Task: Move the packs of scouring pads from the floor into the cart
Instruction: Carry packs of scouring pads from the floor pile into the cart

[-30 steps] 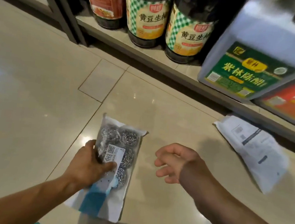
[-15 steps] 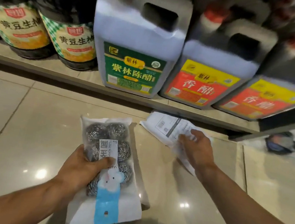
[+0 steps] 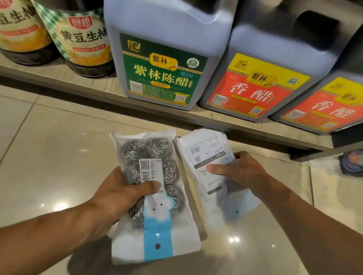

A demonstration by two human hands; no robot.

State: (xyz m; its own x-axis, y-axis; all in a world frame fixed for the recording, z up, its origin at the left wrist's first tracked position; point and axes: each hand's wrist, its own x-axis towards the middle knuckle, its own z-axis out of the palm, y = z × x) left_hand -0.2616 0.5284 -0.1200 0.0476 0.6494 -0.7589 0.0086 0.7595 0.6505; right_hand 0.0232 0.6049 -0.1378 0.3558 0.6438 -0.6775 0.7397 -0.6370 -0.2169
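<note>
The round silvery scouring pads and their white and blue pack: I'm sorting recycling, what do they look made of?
The round silvery scouring pads look like coiled steel wire, judging by their bright spiral glints. Their white and blue pack, gripped by the left hand, seems thin glossy plastic film: a clear window, creases and sheen.

One pack [image 3: 157, 194] face-up, second pack [image 3: 209, 163] beside it, back-up.

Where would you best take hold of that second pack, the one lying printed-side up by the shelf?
Probably at its middle, from the right edge. The second pack is flat and floppy, so a thumb on top with fingers curled under suits it. The right hand already holds it that way; the shelf blocks the far end.
</note>
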